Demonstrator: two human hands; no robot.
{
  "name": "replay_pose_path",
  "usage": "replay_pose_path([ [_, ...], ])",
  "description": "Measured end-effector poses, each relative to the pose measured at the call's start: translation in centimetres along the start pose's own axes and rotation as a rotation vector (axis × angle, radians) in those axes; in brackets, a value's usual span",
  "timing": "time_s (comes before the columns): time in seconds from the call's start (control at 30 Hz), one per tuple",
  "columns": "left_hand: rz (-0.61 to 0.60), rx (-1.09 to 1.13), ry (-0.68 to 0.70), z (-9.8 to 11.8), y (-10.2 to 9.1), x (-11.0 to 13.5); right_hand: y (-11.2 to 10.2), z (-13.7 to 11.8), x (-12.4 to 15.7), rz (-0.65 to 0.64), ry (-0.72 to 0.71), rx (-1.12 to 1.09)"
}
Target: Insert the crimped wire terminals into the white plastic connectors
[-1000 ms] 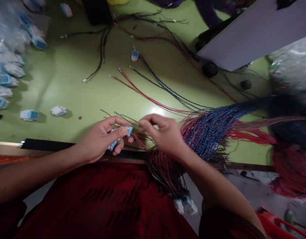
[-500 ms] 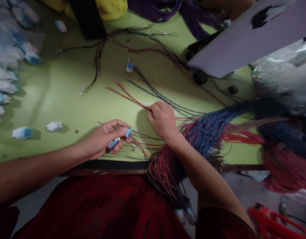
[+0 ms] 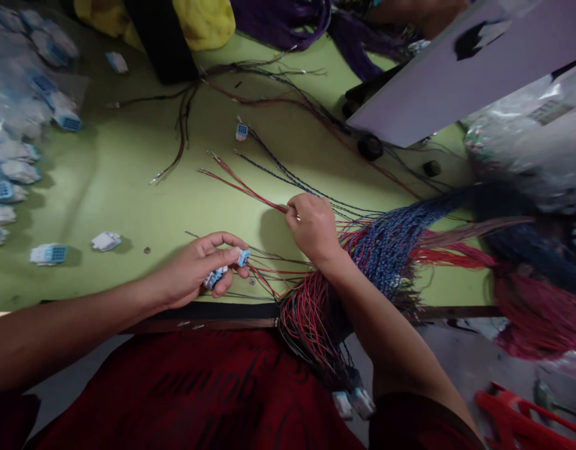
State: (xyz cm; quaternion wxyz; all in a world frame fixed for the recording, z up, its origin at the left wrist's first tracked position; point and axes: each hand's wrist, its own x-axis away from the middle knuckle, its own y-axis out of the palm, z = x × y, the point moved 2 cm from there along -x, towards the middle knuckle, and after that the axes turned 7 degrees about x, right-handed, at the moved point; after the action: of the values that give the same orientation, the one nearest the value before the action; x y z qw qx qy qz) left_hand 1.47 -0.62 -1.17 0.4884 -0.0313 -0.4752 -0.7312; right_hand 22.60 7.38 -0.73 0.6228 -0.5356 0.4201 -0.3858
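Blue-and-white connector housings (image 3: 243,257) are gripped in my left hand (image 3: 208,265), one at the fingertips and another lower against the fingers. Red and dark wires run from the fingertip housing toward the right. My right hand (image 3: 315,226) is closed around several red wires (image 3: 250,190), whose metal-tipped ends point up and left over the green table. Just beyond them lie blue-and-black twisted wires (image 3: 288,177). One wire group leads to a small connector (image 3: 242,131). Beside my right forearm spreads a thick bundle of blue twisted wires (image 3: 377,247), with red and black wires (image 3: 311,319) drooping over the table edge.
Loose connectors (image 3: 49,254) lie on the left, near a plastic bag of connectors (image 3: 16,94). A dark cable harness (image 3: 182,119) crosses the back. A pale panel (image 3: 419,87) and clear plastic bags (image 3: 517,144) stand at right. A red plastic object (image 3: 522,415) sits below.
My right hand has shifted slightly right and down along the red wires, still closed on them. My left hand keeps the connectors. The whole view has moved a little.
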Motion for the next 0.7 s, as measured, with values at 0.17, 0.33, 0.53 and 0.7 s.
replay_pose_path([
  [0.17, 0.003, -0.006, 0.000, 0.0, 0.2, 0.1, -0.2, -0.2, 0.0, 0.009, -0.053, -0.005],
  [0.33, 0.004, -0.013, -0.007, 0.0, 0.2, 0.1, 0.4, -0.6, -0.2, -0.027, -0.038, 0.045],
  [0.53, 0.000, 0.012, 0.000, -0.1, 0.0, 0.0, -2.9, 1.2, 1.4, 0.182, 0.163, -0.421],
  [0.7, -0.007, 0.000, 0.011, 0.0, 0.0, 0.0, -6.9, -2.8, 3.2, 0.105, 0.047, -0.781],
])
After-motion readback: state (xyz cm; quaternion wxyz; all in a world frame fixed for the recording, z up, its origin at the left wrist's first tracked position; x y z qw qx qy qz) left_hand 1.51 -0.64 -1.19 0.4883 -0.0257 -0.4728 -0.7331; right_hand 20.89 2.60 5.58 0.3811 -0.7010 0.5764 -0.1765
